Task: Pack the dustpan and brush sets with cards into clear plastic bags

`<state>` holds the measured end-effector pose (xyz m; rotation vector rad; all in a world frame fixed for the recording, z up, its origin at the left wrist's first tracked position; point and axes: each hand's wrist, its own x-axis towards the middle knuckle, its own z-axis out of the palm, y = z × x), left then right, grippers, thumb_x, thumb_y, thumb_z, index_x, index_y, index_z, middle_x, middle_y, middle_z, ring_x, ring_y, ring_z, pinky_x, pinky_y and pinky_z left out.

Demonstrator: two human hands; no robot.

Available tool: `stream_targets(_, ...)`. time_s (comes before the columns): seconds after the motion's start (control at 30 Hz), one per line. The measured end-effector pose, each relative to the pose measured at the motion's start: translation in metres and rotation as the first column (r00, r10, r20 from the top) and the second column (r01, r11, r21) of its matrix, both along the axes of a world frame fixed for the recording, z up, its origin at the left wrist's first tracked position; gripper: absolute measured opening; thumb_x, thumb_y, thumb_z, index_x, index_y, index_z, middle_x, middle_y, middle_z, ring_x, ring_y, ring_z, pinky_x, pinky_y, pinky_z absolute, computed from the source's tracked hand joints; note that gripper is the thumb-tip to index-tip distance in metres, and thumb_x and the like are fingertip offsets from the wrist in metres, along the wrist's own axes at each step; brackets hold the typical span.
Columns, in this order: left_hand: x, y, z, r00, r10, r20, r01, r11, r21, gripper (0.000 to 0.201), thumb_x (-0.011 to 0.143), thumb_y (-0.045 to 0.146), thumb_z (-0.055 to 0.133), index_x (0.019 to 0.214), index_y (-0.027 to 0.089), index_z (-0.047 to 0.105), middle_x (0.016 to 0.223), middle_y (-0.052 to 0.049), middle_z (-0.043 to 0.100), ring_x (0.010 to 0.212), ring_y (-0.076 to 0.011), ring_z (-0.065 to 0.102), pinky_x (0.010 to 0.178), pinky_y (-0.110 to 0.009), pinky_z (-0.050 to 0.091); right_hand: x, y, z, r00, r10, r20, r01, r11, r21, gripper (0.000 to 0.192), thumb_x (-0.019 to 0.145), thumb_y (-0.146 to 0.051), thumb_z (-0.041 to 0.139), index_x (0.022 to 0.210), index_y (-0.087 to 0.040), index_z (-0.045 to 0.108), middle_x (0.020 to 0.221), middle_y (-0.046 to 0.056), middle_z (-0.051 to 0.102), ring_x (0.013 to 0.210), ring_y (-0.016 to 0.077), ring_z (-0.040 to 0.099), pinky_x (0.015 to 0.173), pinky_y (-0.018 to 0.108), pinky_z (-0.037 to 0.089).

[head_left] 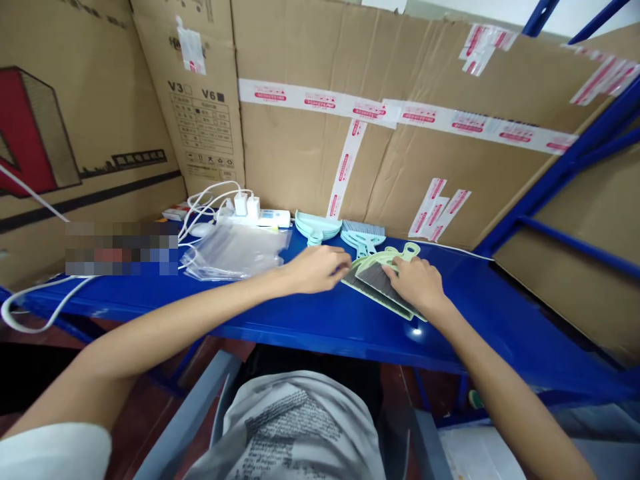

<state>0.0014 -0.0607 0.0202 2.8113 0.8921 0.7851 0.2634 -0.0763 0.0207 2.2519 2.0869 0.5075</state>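
Observation:
A stack of pale green mini brushes (381, 281) with grey bristles lies on the blue shelf (320, 320). My right hand (417, 283) rests on top of the stack, fingers curled over it. My left hand (317, 268) touches the stack's left edge, fingers bent. Just behind lie light blue mini brushes (364, 237) and stacked light blue dustpans (316, 227).
A pile of clear plastic bags (235, 253) lies left of my hands. A white power strip (255, 215) with chargers and white cables (45, 300) sits at the back left. Taped cardboard boxes (400, 120) wall the back. A blue rack frame (575, 167) rises on the right.

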Motion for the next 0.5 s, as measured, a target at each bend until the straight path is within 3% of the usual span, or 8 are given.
stream_targets(0.07, 0.032, 0.016, -0.014, 1.000, 0.015, 0.005, -0.015, 0.999, -0.030, 0.025, 0.102, 0.022, 0.048, 0.103, 0.016, 0.072, 0.106, -0.014, 0.075, 0.094, -0.0262, 0.073, 0.082, -0.038, 0.055, -0.001, 0.000, -0.004, 0.999, 0.008, -0.033, -0.006, 0.998, 0.058, 0.051, 0.108, -0.049, 0.038, 0.129, -0.018, 0.073, 0.119, 0.027, 0.071, 0.113, 0.0408, 0.068, 0.089, 0.048, 0.050)
stream_targets(0.17, 0.057, 0.029, -0.027, 0.984, 0.007, 0.180, 0.021, 0.988, -0.155, 0.021, 0.104, 0.022, 0.048, 0.112, 0.017, 0.067, 0.109, -0.015, 0.073, 0.094, -0.0251, 0.074, 0.083, -0.038, 0.058, 0.007, 0.003, -0.003, 0.988, 0.079, -0.135, -0.065, 0.992, 0.105, 0.050, 0.109, -0.049, 0.034, 0.125, -0.021, 0.073, 0.112, 0.021, 0.071, 0.108, 0.0366, 0.068, 0.088, 0.044, 0.049)
stream_targets(0.23, 0.063, 0.031, -0.031, 0.940, -0.014, 0.341, 0.137, 0.931, -0.338, 0.023, 0.106, 0.024, 0.047, 0.124, 0.018, 0.061, 0.103, -0.013, 0.073, 0.082, -0.0213, 0.075, 0.073, -0.034, 0.060, 0.013, 0.005, -0.001, 0.965, 0.158, -0.210, -0.125, 0.979, 0.161, 0.049, 0.109, -0.049, 0.033, 0.122, -0.022, 0.072, 0.107, 0.017, 0.070, 0.107, 0.0338, 0.066, 0.089, 0.042, 0.049)
stream_targets(0.3, 0.062, 0.030, -0.033, 0.877, -0.012, 0.480, 0.277, 0.829, -0.485, 0.029, 0.108, 0.029, 0.045, 0.134, 0.020, 0.054, 0.096, -0.009, 0.073, 0.068, -0.0172, 0.074, 0.063, -0.029, 0.058, 0.017, 0.007, -0.001, 0.925, 0.258, -0.280, -0.191, 0.950, 0.245, 0.046, 0.108, -0.050, 0.035, 0.116, -0.022, 0.071, 0.102, 0.014, 0.069, 0.104, 0.0315, 0.065, 0.091, 0.041, 0.048)
stream_targets(0.37, 0.058, 0.029, -0.033, 0.822, 0.003, 0.569, 0.349, 0.788, -0.508, 0.033, 0.109, 0.035, 0.044, 0.139, 0.022, 0.054, 0.096, -0.007, 0.073, 0.062, -0.0147, 0.072, 0.059, -0.027, 0.056, 0.017, 0.009, 0.002, 0.865, 0.356, -0.354, -0.238, 0.912, 0.335, 0.045, 0.105, -0.053, 0.039, 0.108, -0.022, 0.071, 0.098, 0.012, 0.067, 0.097, 0.0295, 0.063, 0.091, 0.041, 0.047)
stream_targets(0.43, 0.052, 0.033, -0.029, 0.785, 0.029, 0.619, 0.325, 0.831, -0.452, 0.035, 0.109, 0.035, 0.044, 0.138, 0.022, 0.059, 0.103, -0.009, 0.073, 0.060, -0.0136, 0.071, 0.058, -0.027, 0.055, 0.015, 0.013, 0.010, 0.748, 0.444, -0.493, -0.241, 0.874, 0.422, 0.046, 0.103, -0.057, 0.039, 0.103, -0.022, 0.069, 0.095, 0.011, 0.067, 0.091, 0.0280, 0.062, 0.088, 0.041, 0.048)
stream_targets(0.5, 0.043, 0.042, -0.022, 0.752, 0.083, 0.654, 0.226, 0.899, -0.375, 0.034, 0.108, 0.030, 0.043, 0.131, 0.021, 0.066, 0.105, -0.009, 0.073, 0.063, -0.0139, 0.070, 0.059, -0.028, 0.054, 0.016, 0.018, 0.024, 0.599, 0.502, -0.624, -0.209, 0.850, 0.483, 0.053, 0.105, -0.059, 0.028, 0.102, -0.023, 0.067, 0.091, 0.010, 0.067, 0.086, 0.0273, 0.061, 0.083, 0.041, 0.049)
